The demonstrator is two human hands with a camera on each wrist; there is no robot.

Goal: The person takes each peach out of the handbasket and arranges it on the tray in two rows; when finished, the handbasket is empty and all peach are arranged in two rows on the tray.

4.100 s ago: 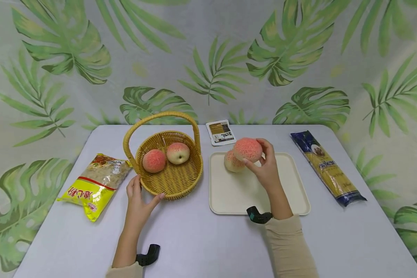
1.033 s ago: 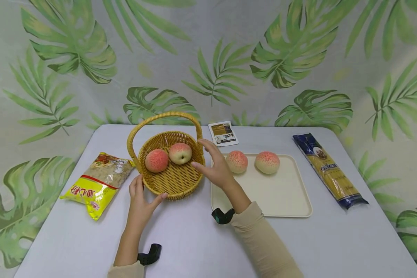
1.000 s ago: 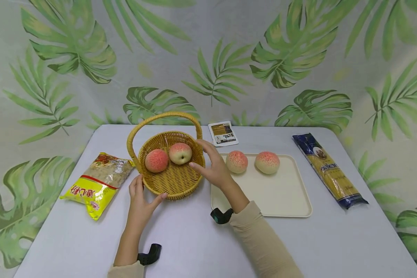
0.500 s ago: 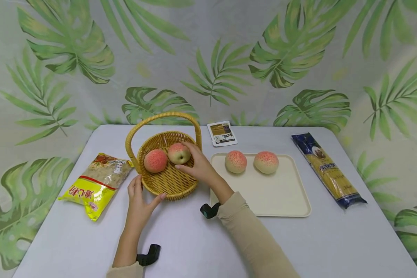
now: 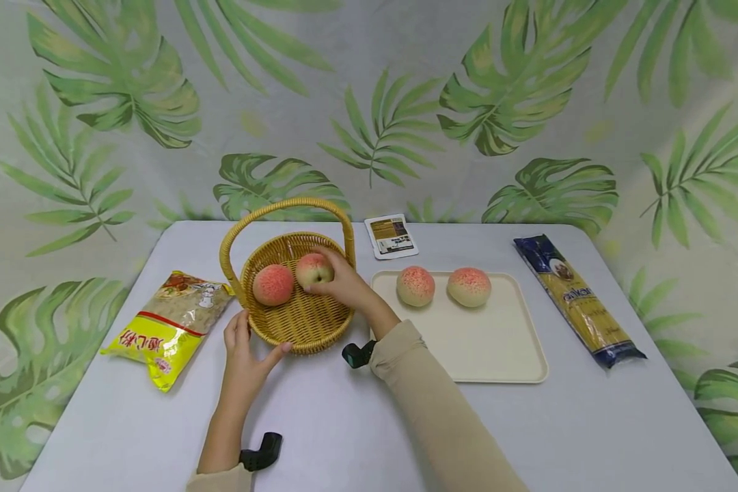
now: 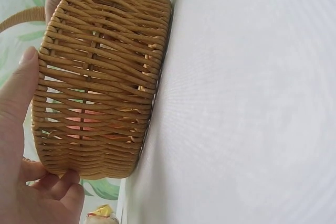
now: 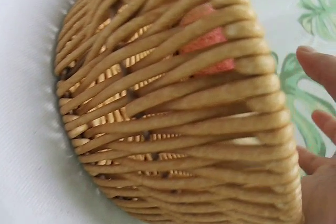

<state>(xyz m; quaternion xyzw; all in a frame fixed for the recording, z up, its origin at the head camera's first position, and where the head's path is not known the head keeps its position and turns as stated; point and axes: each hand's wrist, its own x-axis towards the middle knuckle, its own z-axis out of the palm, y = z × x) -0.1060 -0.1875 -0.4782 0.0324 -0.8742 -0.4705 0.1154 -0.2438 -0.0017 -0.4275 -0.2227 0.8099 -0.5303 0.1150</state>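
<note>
A wicker basket (image 5: 310, 321) with a tall handle holds two peaches, a redder peach (image 5: 273, 285) and a pale pink-topped peach (image 5: 310, 272). My left hand (image 5: 244, 362) rests against the basket's near left rim, thumb and fingers spread along it; its thumb (image 6: 21, 77) is on the rim in the left wrist view. Over the right rim reaches my right hand (image 5: 346, 281), its fingers and thumb at the right side of the pale peach. The right wrist view shows those fingers (image 7: 321, 72) apart above the rim, with no fruit between them; any contact is hidden.
On the right, a cream tray (image 5: 467, 348) carries one peach (image 5: 416, 286) and another peach (image 5: 469, 287). A long pasta packet (image 5: 575, 297) lies beyond it. A yellow food bag (image 5: 172, 328) lies left of the basket, and a small printed packet (image 5: 391, 236) at the back.
The peach that my right hand held earlier lies on the tray. That hand has moved left over the basket's rim to the pale peach. My left hand stays at the rim.
</note>
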